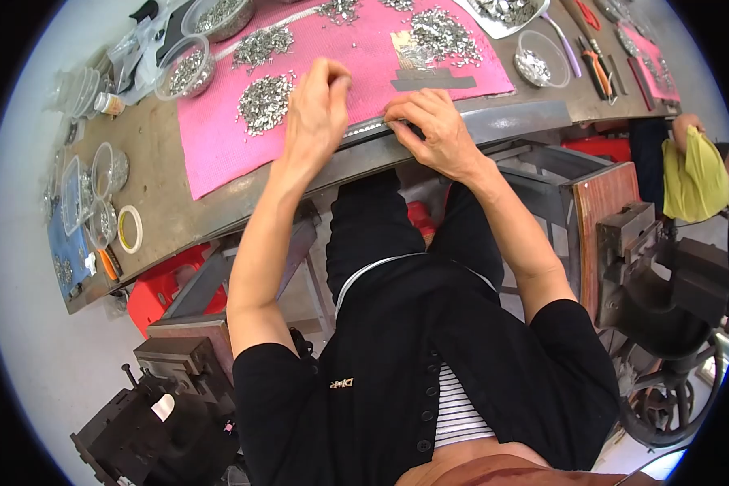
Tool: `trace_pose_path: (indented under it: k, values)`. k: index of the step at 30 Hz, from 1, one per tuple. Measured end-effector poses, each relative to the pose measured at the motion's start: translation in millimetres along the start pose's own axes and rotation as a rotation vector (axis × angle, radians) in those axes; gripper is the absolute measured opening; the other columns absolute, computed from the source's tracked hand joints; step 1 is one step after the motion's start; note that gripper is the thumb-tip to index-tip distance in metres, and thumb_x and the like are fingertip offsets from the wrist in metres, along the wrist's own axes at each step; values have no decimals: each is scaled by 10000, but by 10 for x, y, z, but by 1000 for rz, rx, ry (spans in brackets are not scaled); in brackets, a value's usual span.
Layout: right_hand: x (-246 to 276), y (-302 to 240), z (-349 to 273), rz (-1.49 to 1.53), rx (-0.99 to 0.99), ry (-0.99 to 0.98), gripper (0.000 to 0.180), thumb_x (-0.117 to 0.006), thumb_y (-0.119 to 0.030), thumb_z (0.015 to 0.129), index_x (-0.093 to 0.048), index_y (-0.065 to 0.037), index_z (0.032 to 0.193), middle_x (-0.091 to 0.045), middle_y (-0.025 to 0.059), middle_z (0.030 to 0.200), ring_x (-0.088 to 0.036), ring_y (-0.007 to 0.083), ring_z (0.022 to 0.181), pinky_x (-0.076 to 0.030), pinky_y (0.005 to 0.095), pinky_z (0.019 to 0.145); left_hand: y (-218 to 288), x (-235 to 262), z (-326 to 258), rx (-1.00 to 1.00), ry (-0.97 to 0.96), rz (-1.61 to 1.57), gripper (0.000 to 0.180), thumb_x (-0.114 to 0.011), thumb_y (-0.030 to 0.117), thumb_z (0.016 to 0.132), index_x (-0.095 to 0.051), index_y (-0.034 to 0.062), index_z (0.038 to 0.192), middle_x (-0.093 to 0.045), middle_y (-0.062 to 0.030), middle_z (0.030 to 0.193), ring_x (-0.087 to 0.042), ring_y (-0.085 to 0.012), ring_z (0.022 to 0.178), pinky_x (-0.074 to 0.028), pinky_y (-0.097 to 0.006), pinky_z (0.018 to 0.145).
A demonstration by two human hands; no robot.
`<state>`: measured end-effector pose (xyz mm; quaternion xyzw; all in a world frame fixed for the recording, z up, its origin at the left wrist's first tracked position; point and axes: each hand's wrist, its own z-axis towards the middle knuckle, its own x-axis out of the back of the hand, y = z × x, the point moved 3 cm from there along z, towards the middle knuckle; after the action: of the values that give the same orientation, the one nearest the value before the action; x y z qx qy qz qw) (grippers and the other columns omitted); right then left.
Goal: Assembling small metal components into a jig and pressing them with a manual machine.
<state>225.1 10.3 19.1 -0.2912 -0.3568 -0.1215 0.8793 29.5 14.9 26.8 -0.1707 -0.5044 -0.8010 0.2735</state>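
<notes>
Bright, even daylight, with soft shadows under the desk (154, 186). Metal piles glint on the pink mat (219, 138). Fisheye bends the edges; the black corners are vignetted, with slight blur at the rim.

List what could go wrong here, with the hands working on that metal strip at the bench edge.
1. The metal strip lies right along the table edge; a nudge from the right hand might tip it off onto the lap.
2. The left hand pinches beside a pile of small metal parts; a brush could scatter them off the pink mat.
3. Fingers pressing a thin metal edge may get nicked.
</notes>
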Motion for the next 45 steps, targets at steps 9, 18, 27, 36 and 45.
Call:
trace_pose_path:
  k: [9,18,27,36,45]
  values:
    - [103,200,-140,283,-311,117,133,-661,-19,913,-725,-14,1030,-713,86,937,-672,182,850,-512,294,761,222,-246,-416,-142,-27,55,101,-638,6,894,-590,7,984,-612,-141,907,-591,-319,856,-474,-403,771]
    - [105,261,-170,290,-347,169,117,-660,-16,917,-720,3,1015,-707,87,930,-664,164,845,-505,283,763,301,-230,-409,-237,-3,204,136,-674,11,856,-603,26,971,-622,-132,909,-590,-334,842,-469,-426,758]
    - [163,441,254,145,-222,129,121,-665,-52,894,-708,-18,1002,-695,110,939,-683,256,855,-526,340,756,346,-192,-514,-329,36,253,182,-754,99,806,-671,55,962,-655,-85,931,-602,-285,877,-467,-438,853]
    - [-362,1100,1239,-61,-236,-20,229,-680,-233,873,-713,-7,885,-686,200,901,-670,381,891,-519,479,825,-53,40,177,-204,94,318,94,-681,165,899,-715,90,944,-718,-84,872,-630,-276,828,-397,-436,898]
    - [-676,1203,1375,-227,-335,-26,284,-709,-288,826,-718,-5,822,-704,239,862,-698,395,852,-539,491,789,-762,-170,953,-64,97,598,164,-709,270,896,-770,130,956,-728,-87,927,-657,-300,908,-399,-484,911]
